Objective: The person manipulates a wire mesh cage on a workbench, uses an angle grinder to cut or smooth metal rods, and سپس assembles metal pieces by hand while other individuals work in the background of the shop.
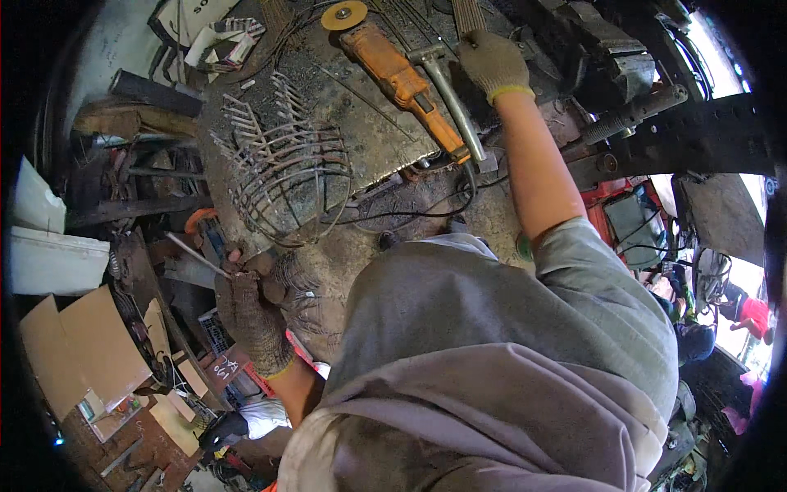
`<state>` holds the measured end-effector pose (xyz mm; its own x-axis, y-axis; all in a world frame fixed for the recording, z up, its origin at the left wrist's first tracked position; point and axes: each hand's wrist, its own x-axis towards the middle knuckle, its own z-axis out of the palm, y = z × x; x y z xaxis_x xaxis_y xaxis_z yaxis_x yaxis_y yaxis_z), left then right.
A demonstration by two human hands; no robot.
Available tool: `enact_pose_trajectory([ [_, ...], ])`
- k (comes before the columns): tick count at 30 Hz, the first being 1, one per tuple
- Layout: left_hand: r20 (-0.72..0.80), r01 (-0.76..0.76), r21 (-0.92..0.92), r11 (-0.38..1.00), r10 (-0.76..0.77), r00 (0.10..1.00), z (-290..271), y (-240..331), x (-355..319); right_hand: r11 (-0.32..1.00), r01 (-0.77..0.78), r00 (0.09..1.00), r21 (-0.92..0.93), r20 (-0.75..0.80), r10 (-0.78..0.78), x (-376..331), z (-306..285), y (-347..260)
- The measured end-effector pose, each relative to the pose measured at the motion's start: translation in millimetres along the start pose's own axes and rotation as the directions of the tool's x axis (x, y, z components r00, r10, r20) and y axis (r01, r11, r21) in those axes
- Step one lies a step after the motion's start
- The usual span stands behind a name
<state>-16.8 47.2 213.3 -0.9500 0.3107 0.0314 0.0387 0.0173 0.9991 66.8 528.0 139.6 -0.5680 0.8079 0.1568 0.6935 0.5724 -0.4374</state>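
My left hand (256,316), in a dirty knitted glove, is closed round a thin metal rod (195,252) that sticks out to the upper left. Beside it on the workbench rests a cage-like frame of bent metal rods (288,184), with rows of rod ends pointing away from me. My right hand (494,66), gloved too, reaches to the far side. Its curled fingers meet the near end of a bundle of metal rods (468,15); whatever they grip is hidden. Close to that hand lie a metal-handled hammer (455,102) and an orange angle grinder (393,74) with a yellow disc (343,15).
A bench vise (611,57) stands at the far right. The grinder's black cable (410,215) loops across the near bench. Another thin rod (365,102) lies left of the grinder. Cardboard (90,348) and a white box (57,261) are at left. People are visible at far right.
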Motion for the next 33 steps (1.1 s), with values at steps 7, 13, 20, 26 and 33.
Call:
enact_pose_trajectory([
  [7,0.147,-0.210,0.415,0.885,0.162,0.976,-3,10,2,0.978,0.128,0.981,-0.167,0.165,-0.100,56,23,-35],
  [13,-0.004,0.037,0.245,0.969,-0.037,0.999,-1,11,-8,0.966,0.101,0.973,-0.236,0.227,-0.046,112,79,-34],
  [20,-0.017,0.121,-0.004,0.993,-0.121,0.992,10,19,-17,0.963,0.113,0.959,-0.246,0.280,-0.041,105,68,-49],
  [26,-0.036,0.137,-0.068,0.988,-0.139,0.990,25,23,-18,0.971,0.164,0.946,-0.173,0.305,-0.106,109,58,-37],
  [33,0.004,0.094,0.086,0.992,-0.095,0.996,22,9,-6,0.996,0.031,0.973,-0.081,0.232,-0.011,122,39,-10],
])
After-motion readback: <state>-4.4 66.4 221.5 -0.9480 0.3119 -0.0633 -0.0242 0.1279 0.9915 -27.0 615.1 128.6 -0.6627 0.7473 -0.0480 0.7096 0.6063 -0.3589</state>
